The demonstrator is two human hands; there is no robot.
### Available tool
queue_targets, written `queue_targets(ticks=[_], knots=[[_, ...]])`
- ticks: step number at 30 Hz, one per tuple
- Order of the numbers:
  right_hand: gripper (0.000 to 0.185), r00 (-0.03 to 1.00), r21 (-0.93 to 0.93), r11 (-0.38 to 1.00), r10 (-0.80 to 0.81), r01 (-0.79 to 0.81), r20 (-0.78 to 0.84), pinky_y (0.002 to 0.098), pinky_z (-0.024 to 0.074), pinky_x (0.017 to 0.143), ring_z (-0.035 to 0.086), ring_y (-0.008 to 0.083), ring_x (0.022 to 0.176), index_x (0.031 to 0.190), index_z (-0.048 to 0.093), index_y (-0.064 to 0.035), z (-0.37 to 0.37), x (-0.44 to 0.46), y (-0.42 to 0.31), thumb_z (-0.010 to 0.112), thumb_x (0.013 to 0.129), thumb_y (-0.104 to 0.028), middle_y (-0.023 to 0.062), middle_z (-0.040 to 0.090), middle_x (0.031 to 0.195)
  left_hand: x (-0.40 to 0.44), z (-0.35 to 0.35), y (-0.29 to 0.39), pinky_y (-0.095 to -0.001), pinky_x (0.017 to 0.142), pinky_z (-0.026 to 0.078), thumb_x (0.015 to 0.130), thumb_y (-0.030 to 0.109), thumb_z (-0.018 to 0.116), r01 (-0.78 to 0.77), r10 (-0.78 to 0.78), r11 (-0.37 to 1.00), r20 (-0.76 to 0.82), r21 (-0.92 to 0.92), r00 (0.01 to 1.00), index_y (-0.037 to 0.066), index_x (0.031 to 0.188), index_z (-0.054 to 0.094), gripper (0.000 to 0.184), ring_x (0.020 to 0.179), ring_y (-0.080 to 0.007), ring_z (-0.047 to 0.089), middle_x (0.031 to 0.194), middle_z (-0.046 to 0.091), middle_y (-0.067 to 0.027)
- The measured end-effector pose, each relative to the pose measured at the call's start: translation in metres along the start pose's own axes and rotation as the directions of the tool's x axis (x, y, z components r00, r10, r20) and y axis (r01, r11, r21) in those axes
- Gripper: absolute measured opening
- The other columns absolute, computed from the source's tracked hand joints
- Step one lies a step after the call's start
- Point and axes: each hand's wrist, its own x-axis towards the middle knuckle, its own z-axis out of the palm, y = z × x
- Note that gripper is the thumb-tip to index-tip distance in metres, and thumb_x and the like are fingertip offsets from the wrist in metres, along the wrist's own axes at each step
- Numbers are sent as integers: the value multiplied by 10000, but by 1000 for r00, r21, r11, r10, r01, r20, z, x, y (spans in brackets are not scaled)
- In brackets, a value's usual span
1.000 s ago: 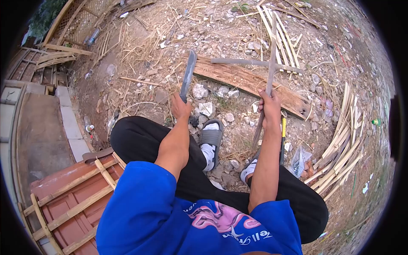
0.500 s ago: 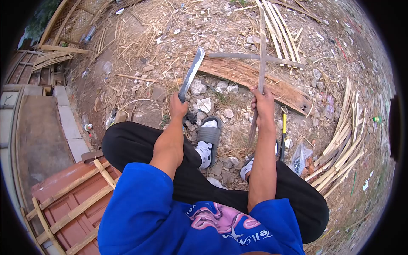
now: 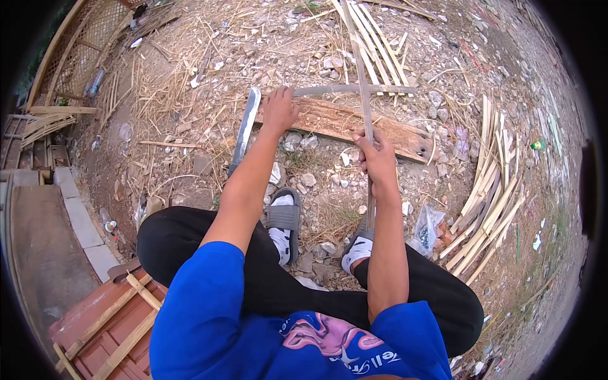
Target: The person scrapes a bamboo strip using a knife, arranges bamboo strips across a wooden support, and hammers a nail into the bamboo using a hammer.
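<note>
My right hand is closed around a long, thin wooden strip, which runs from the top of the view down toward my right foot. My left hand is at the left end of the weathered plank, fingers stretched over the end of a second wooden strip lying along the plank's far edge. Whether the fingertips press on that strip is hard to see. A machete rests beside the plank's left end, blade pointing away, apart from my hand.
Pale split strips lie beyond the plank, and a larger heap of strips is at the right. A clear plastic bag sits near my right knee. Left are concrete blocks and a reddish panel. Stones and dry straw cover the ground.
My left hand has let go of the machete, now lying by the plank, and has moved forward to the second strip's end. My right hand keeps its strip, now tilted slightly differently.
</note>
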Motion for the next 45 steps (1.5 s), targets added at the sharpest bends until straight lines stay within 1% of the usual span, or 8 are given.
queue_targets(ticks=[9, 15, 24, 30, 34, 38, 42, 45], knots=[[251, 978, 61, 992, 122, -113, -168, 235, 312, 458, 432, 57, 498, 1046, 641, -30, -15, 6, 29, 661, 902, -235, -23, 489, 596, 59, 47, 24, -556, 1029, 383, 889, 323, 623, -41, -19, 978, 282, 203, 959, 96, 1281, 490, 472, 1245, -292, 498, 1218, 575, -113], [271, 975, 91, 990, 125, -109, -186, 235, 290, 434, 404, 57, 466, 1040, 627, -35, -14, 7, 34, 633, 931, -283, -23, 465, 575, 68, 26, 30, -396, 767, 525, 929, 277, 597, -307, 279, 929, 155, 205, 948, 66, 985, 541, 226, 959, -265, 639, 980, 605, -94], [301, 962, 383, 910, -59, 161, -266, 222, 284, 375, 356, 53, 411, 968, 577, -64, 0, -20, 13, 529, 997, -360, -29, 409, 547, 71, -79, 46, -415, 655, 519, 948, 311, 564, -367, 393, 865, -9, 341, 919, 66, 928, 514, 250, 843, -278, 657, 876, 616, -97], [369, 916, 544, 779, -95, 312, -389, 229, 304, 364, 376, 67, 421, 982, 530, -48, 28, -46, 8, 444, 1028, -403, -11, 426, 562, 41, -162, 75, -442, 656, 501, 962, 302, 541, -300, 329, 905, -49, 300, 943, 50, 905, 513, 260, 830, -324, 645, 849, 618, -130], [409, 873, 517, 752, -157, 409, -462, 264, 442, 499, 520, 131, 526, 1135, 530, -39, 42, -31, 36, 442, 1028, -424, 51, 549, 654, 14, -180, 106, -480, 679, 501, 965, 290, 536, -244, 268, 940, -75, 238, 960, 37, 922, 517, 257, 842, -359, 636, 892, 632, -158], [448, 846, 401, 845, -107, 354, -522, 275, 486, 639, 578, 132, 803, 1304, 509, -76, 48, 18, 101, 454, 1028, -425, 61, 607, 982, -16, -169, 146, -539, 708, 463, 983, 337, 520, -111, 115, 993, -87, 48, 990, 11, 946, 511, 328, 853, -431, 605, 912, 614, -221], [379, 963, 754, 654, 153, 70, -222, 287, 515, 639, 564, 105, 799, 1302, 527, -122, 46, -13, 77, 570, 994, -339, 53, 593, 1054, -52, -158, 186, -544, 740, 471, 977, 335, 526, 38, -39, 997, -10, -63, 999, -12, 978, 512, 347, 879, -436, 608, 954, 602, -242], [349, 982, 763, 647, 140, 7, -128, 335, 510, 626, 631, 178, 836, 1222, 564, -44, 54, 0, 84, 596, 983, -296, 87, 626, 1029, -76, -149, 205, -546, 795, 459, 975, 335, 519, 158, -144, 976, 99, -152, 985, -44, 1024, 509, 383, 952, -452, 588, 1008, 577, -276]])
